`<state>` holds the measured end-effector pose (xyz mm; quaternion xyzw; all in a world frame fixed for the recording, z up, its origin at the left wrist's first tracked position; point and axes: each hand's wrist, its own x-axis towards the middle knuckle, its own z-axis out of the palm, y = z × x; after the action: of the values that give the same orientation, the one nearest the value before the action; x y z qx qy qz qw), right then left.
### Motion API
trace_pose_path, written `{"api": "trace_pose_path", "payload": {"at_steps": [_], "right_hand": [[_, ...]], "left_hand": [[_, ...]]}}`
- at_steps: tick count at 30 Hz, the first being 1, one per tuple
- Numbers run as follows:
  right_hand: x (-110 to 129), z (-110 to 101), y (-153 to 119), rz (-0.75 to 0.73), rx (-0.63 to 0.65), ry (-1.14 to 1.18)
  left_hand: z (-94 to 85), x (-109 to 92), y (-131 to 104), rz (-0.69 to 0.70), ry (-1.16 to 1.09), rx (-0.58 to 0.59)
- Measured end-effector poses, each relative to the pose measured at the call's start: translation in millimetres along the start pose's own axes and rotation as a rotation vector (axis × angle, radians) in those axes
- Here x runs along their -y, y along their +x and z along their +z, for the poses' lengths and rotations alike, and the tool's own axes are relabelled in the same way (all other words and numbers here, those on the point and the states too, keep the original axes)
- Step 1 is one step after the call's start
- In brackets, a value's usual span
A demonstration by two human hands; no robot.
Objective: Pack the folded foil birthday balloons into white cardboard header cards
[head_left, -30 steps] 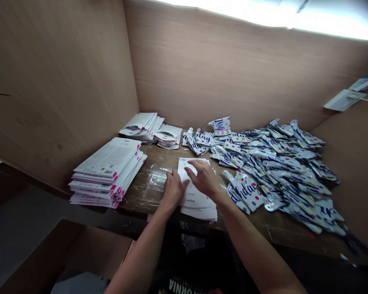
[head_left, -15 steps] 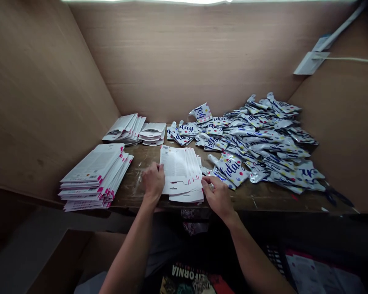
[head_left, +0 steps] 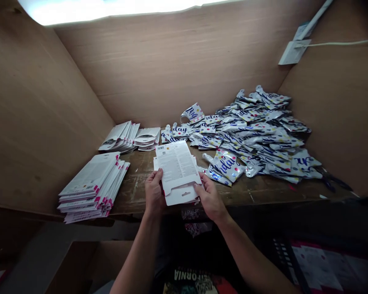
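Between my hands is a white printed cardboard envelope [head_left: 176, 167], raised over others that lie on the table. Its near end shows an open flap with a hang hole. My left hand [head_left: 155, 192] grips its left edge, thumb on top. My right hand [head_left: 211, 197] pinches the near right corner by the flap, the thumb on the card. Beyond my right hand lies a heap of folded foil balloons [head_left: 251, 139], white with coloured dots and blue lettering. One dotted foil balloon [head_left: 228, 165] lies closest to that hand.
At the left stands a tall stack of envelopes with pink edges [head_left: 92, 179]. Behind it are two smaller piles of white envelopes [head_left: 118, 136]. Scissors [head_left: 333, 179] lie at the right end of the wooden table [head_left: 131, 183]. Board walls enclose three sides.
One envelope has come up off the pile into both hands, and its flap end now faces me. My right hand has shifted onto the flap corner. The camera view has tilted slightly.
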<state>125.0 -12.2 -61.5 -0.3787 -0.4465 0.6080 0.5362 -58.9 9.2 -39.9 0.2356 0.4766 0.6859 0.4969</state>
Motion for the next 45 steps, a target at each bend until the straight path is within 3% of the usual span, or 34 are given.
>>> {"api": "trace_pose_path", "payload": {"at_steps": [4,7,10,12,14,16,19,21,24,26,28,29,32,34,40,45], "right_hand": [[8.9,-3.7,-10.0,0.08,-0.006,-0.137],[14.0,-8.3,-21.4,0.023,0.068,-0.344],[19.9,-30.2,-20.0,-0.067,0.205,-0.516],[26.7,-61.4,-5.2,-0.124,0.069,-0.67],[35.0,-101.7,19.0,-0.182,-0.327,-0.901],[42.1,-141.3,45.6,-0.137,-0.586,-1.125],[46.6,-179.7,72.1,-0.048,-0.64,-1.103],[46.3,-186.1,74.4,-0.094,-0.606,-0.984],[46.3,-168.9,55.3,-0.247,-0.614,-0.751],[50.9,-143.2,30.5,-0.398,-0.605,-0.509],[60.1,-110.2,1.4,-0.538,-0.493,-0.424],[65.5,-92.4,-12.7,-0.588,-0.371,-0.503],[76.3,-42.1,-41.3,-0.706,0.198,-0.852],[75.3,-16.9,-45.0,-0.777,0.408,-1.051],[60.2,16.8,-28.3,-0.815,0.355,-1.366],[54.6,32.9,-27.6,-0.735,0.339,-1.461]], "left_hand": [[3.0,8.4,-17.4,-0.362,-0.343,0.336],[2.2,13.2,-25.8,-0.458,-0.431,0.561],[4.3,11.2,-27.5,-0.492,-0.426,0.678],[6.9,6.6,-25.3,-0.493,-0.422,0.663],[9.7,1.8,-21.9,-0.486,-0.442,0.633],[12.6,-1.1,-18.0,-0.452,-0.482,0.615],[17.1,-1.6,-12.2,-0.399,-0.544,0.622],[20.3,-1.6,-9.6,-0.379,-0.561,0.612],[26.8,-3.0,-9.1,-0.358,-0.546,0.513],[32.6,-3.7,-9.7,-0.368,-0.519,0.446],[39.3,-3.4,-9.9,-0.397,-0.501,0.419],[42.7,-3.0,-9.9,-0.411,-0.504,0.411],[51.5,-1.6,-11.4,-0.433,-0.548,0.399],[55.3,-1.2,-14.4,-0.416,-0.576,0.401],[48.7,-3.6,-19.5,-0.417,-0.649,0.456],[35.6,-4.9,-16.9,-0.356,-0.689,0.365]]}}
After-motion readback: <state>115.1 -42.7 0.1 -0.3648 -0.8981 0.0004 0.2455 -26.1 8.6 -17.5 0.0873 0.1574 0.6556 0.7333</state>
